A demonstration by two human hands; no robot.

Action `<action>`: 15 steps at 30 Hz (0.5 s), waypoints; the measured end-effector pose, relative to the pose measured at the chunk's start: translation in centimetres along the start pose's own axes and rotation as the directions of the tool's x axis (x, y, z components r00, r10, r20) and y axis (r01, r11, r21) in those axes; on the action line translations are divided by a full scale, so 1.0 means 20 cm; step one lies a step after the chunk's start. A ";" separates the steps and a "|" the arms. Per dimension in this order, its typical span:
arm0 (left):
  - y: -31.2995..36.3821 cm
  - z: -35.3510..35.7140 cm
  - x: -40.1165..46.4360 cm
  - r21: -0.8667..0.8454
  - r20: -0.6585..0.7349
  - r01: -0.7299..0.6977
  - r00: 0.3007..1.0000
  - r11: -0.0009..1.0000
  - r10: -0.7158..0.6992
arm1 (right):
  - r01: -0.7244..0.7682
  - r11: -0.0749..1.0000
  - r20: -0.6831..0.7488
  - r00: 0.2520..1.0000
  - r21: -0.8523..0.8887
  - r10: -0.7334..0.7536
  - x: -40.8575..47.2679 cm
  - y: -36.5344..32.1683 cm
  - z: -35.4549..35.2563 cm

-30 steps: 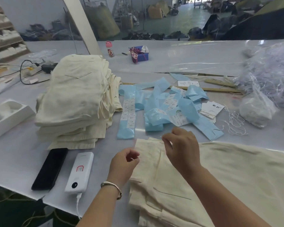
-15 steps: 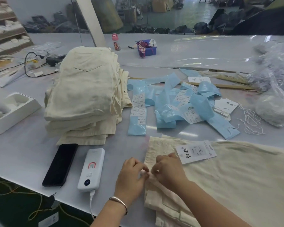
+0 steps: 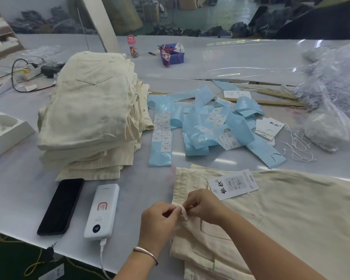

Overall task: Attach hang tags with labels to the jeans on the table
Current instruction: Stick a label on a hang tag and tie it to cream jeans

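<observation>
Jeans: soft, limp fabric; hang tag light.
Your left hand and right hand pinch the near-left waistband loop; hold there.

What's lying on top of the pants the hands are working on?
A white hang tag lies on the cream jeans. Both hands pinch the fabric near its edge; any string there is hidden by fingers.

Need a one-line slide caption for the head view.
Both hands, left hand and right hand, pinch a belt loop beside the hang tag.
</observation>
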State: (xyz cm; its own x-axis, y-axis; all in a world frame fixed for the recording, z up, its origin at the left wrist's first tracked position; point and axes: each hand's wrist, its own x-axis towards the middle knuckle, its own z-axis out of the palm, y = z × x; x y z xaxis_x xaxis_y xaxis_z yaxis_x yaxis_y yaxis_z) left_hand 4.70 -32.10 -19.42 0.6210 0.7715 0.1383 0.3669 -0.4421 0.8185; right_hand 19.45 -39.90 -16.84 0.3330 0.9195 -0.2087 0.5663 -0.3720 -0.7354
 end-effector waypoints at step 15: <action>0.00 0.00 -0.02 0.285 0.123 -0.183 0.980 0.941 0.153 | -0.017 1.000 0.008 1.000 -0.007 0.017 0.00 0.03 0.04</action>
State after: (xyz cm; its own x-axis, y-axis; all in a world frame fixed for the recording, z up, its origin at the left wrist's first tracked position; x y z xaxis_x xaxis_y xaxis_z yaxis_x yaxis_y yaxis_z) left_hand 4.46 -32.31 -19.41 0.7505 0.6322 0.1923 0.4291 -0.6876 0.5857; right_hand 19.26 -39.99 -17.74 0.3365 0.9140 -0.2267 0.5661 -0.3887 -0.7269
